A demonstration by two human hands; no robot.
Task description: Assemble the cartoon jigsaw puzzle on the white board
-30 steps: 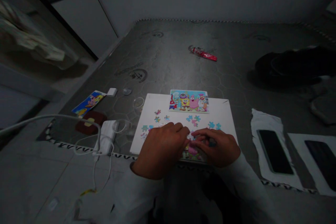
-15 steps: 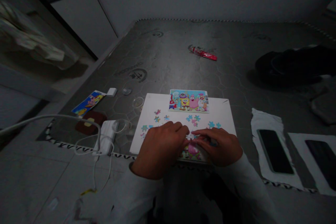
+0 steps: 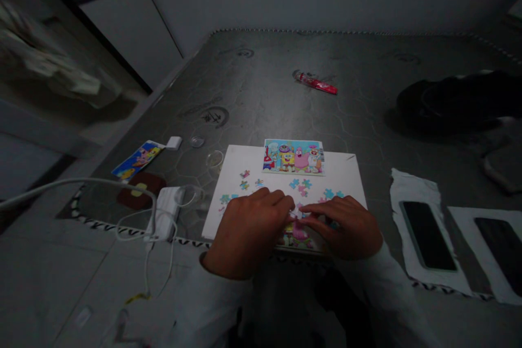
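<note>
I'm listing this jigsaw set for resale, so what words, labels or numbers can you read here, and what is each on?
Nothing can be read for certain.
Round mark on the grey surface: characters, too blurred.
Barcode on the puzzle picture card: digits too small.
Red tube: too blurred.

The grey mattress (image 3: 261, 81) carries a white board (image 3: 342, 171) at its near edge, around the middle, and a red tube (image 3: 316, 84) out toward the far edge. Along the left edge lie a printed card (image 3: 137, 160), a dark red pouch (image 3: 141, 190), a white block (image 3: 174, 143), a clear disc (image 3: 197, 141) and a charger (image 3: 166, 212), while a dark bag (image 3: 448, 100) sits by the right edge. Two white cloths (image 3: 411, 190) lie at the near right corner, each under a black phone (image 3: 428, 235).
</note>
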